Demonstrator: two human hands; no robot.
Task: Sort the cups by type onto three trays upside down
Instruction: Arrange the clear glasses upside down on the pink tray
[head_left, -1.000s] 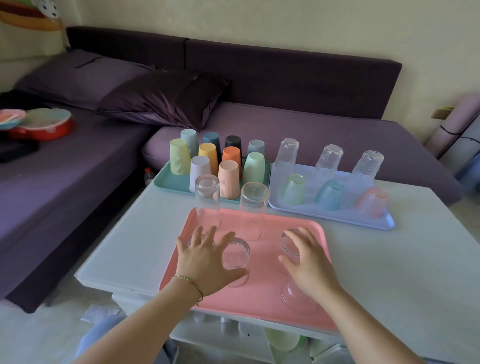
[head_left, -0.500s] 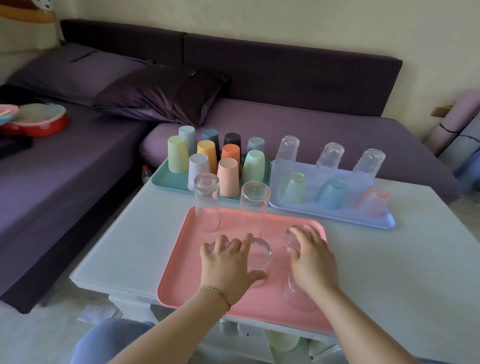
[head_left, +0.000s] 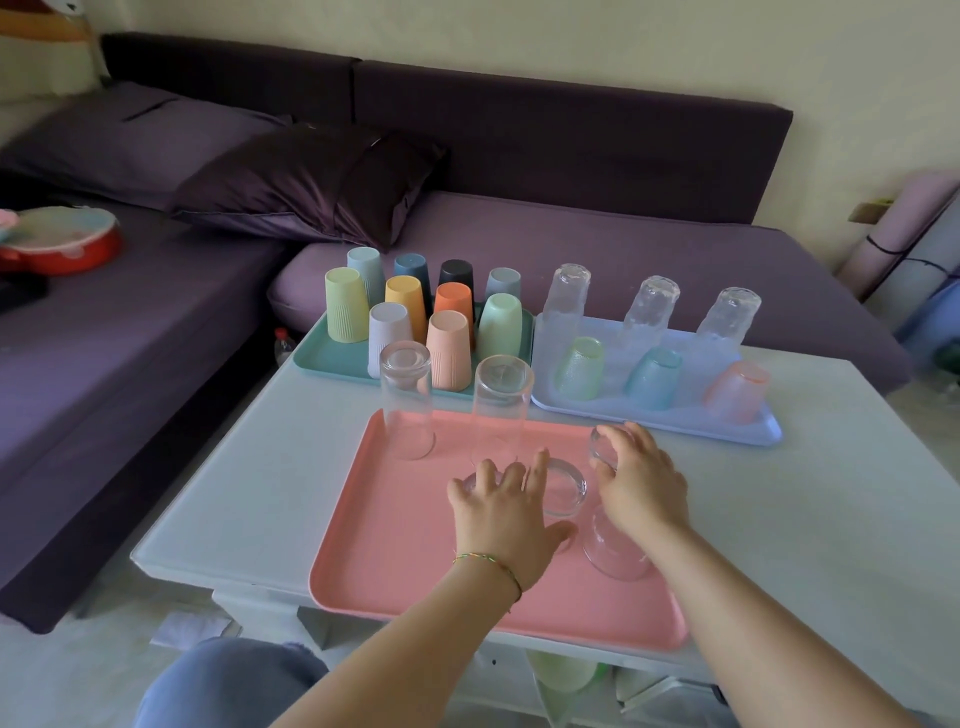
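Left hand (head_left: 506, 512) has slid its clear glass (head_left: 558, 486) rightward beside the right hand (head_left: 641, 486), fingers curled round both glasses, grouping them on the pink tray (head_left: 395, 530)

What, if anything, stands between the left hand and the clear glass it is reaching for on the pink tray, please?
Nothing visible does. The left hand already rests over the upside-down clear glass tumbler on the flat pink plastic tray; whether it grips the tumbler cannot be told. The two tall clear glasses stand farther back, out of its way.
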